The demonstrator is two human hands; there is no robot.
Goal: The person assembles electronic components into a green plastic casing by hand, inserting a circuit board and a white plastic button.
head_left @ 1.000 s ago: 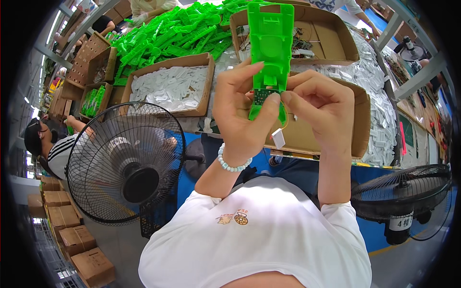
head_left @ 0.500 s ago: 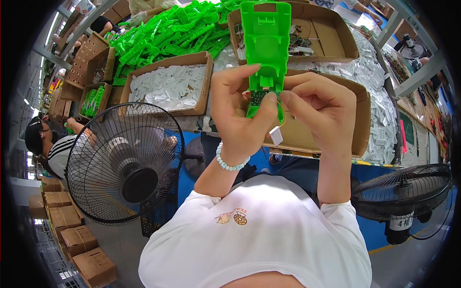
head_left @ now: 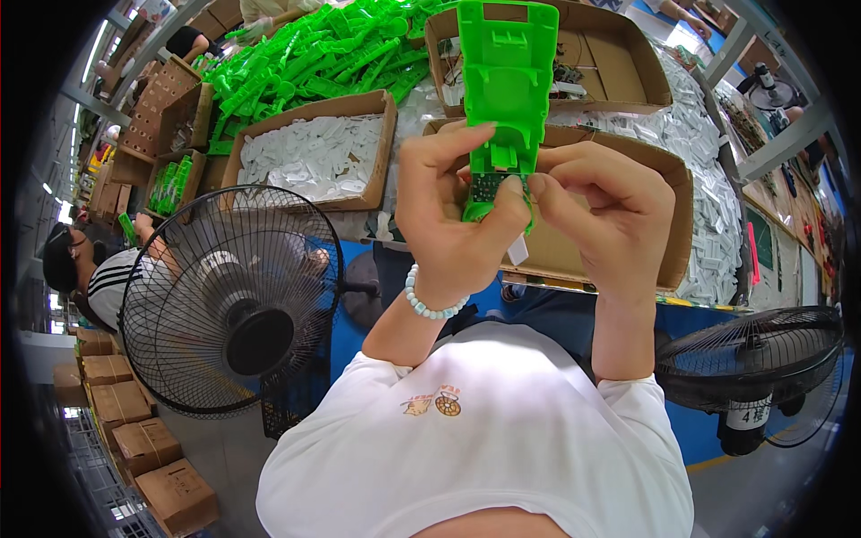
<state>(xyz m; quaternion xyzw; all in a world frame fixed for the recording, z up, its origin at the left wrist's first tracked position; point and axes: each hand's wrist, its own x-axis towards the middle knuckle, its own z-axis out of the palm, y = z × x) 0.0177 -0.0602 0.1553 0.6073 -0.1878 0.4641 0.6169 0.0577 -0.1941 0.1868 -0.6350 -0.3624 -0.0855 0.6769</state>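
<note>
Okay, on my feed the green shell [head_left: 509,85] is up in front of the wearer, hollow side to camera, top end away from the body. It's my landmark below.

Left hand [head_left: 453,202] is wrapped round the shell's lower left side, gripping it: index across the left edge, thumb down by the circuit board [head_left: 487,186], which sits in the shell's lower end. Right hand [head_left: 614,202] is at the shell's lower right edge, thumb and index tips drawn together, other fingers curled. Can't tell if they pinch anything; too small. Small white piece [head_left: 518,251] is just below the shell's lower end; what holds it there is hidden from me.

Step in hand, my read: fine work at the board's right edge. Next move, I'd say, calls for a firm left hold and thumb staying on the board side, with small right fingertip motions, white piece kept free of both.

Around the shell: open carton [head_left: 574,269] below, second carton [head_left: 619,67] behind right with wired bits, green pile [head_left: 323,67] behind left, white parts [head_left: 309,161] boxed to its left.
</note>
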